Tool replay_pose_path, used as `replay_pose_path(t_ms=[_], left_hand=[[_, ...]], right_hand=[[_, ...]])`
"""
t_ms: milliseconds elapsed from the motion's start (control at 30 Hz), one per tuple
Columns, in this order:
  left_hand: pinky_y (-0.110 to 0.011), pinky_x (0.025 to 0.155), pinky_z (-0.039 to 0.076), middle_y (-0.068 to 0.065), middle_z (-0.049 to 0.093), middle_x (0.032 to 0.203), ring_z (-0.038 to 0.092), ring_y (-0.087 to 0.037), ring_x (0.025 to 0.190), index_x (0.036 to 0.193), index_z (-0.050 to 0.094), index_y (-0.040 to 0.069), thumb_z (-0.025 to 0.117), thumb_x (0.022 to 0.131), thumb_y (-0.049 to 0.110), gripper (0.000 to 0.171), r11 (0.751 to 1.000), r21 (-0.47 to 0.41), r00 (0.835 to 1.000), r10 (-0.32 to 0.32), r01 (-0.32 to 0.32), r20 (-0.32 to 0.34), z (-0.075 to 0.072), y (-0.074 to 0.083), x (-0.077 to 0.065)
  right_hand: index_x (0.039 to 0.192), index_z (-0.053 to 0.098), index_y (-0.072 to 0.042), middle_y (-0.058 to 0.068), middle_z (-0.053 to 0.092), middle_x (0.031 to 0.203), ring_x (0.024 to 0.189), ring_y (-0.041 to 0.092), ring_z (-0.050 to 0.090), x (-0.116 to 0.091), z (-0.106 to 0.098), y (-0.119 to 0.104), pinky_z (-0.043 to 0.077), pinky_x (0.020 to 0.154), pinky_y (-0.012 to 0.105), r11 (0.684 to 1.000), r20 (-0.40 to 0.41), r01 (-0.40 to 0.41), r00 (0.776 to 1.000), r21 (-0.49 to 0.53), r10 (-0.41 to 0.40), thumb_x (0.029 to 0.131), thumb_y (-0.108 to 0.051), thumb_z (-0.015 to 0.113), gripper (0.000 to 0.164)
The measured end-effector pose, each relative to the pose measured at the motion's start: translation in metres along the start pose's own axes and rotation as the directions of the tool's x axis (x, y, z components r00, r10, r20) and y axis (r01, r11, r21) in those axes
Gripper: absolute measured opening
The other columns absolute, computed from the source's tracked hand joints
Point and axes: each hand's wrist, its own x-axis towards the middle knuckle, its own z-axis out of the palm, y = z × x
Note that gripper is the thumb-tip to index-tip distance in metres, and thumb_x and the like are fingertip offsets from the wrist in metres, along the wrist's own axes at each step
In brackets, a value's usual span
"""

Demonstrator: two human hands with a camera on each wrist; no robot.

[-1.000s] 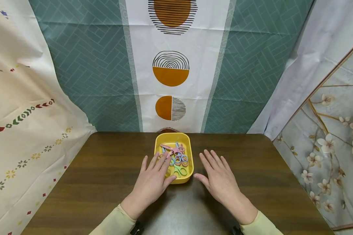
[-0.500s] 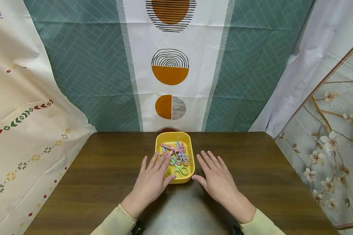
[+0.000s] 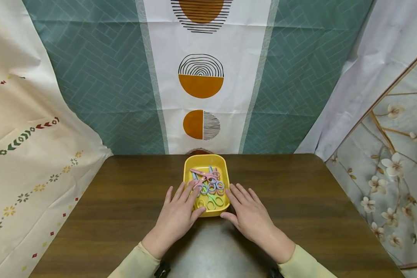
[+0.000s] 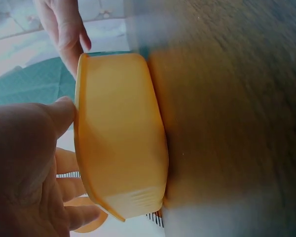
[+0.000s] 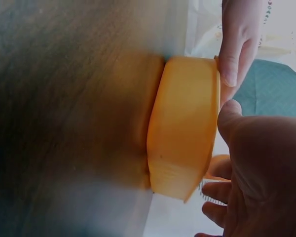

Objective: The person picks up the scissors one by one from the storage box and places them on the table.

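A yellow plastic basket (image 3: pixel 213 213) sits on the table, holding several small scissors with coloured handles. Pink scissors (image 3: pixel 208 176) lie on top, and green scissors (image 3: pixel 214 200) rest nearer the front. My left hand (image 3: pixel 176 218) is at the left side, its fairly straight fingers over the rim and covering part of the contents. On the other side, my right hand (image 3: pixel 251 219) has its extended fingertips at the right rim. In the left wrist view, the left thumb is by the basket wall (image 4: pixel 116 123); the right wrist view has the right thumb at the rim. Neither hand curls round it.
The dark wooden table (image 3: pixel 132 193) runs out to both sides. Behind it hangs a green and white cloth (image 3: pixel 125 77) with orange circles. A cream patterned cloth (image 3: pixel 38 154) borders the left, and a floral cloth (image 3: pixel 385 162) the right.
My right hand has moved left from beside the basket to its right rim. The left hand stays almost in place. The head view has tilted slightly.
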Motion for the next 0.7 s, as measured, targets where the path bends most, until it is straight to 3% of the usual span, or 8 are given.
replay_pose_path(t_ms=[300,700], left_hand=[[-0.069,0.126,0.031,-0.029,0.051,0.162,0.047,-0.050,0.152,0.156,0.063,0.006,0.069,0.107,0.055,0.069,1.000,0.001,1.000,-0.021,0.021,-0.020,-0.0017,-0.0011,-0.0005],[-0.060,0.127,0.036,-0.032,0.050,0.161,0.046,-0.050,0.152,0.152,0.064,0.001,0.066,0.108,0.055,0.069,0.999,-0.039,0.999,-0.033,0.034,0.031,0.0009,0.0029,0.0009]], right_hand=[[0.162,0.053,-0.003,0.019,0.046,0.170,0.159,0.039,0.041,0.0024,0.0013,-0.0005,0.035,0.127,0.062,1.000,0.020,0.019,1.000,0.004,-0.020,0.109,-0.055,0.063,0.076],[0.162,0.054,-0.004,0.017,0.046,0.170,0.160,0.037,0.040,-0.0010,-0.0016,0.0037,0.034,0.128,0.061,1.000,0.043,0.000,0.999,0.024,-0.001,0.108,-0.054,0.067,0.075]])
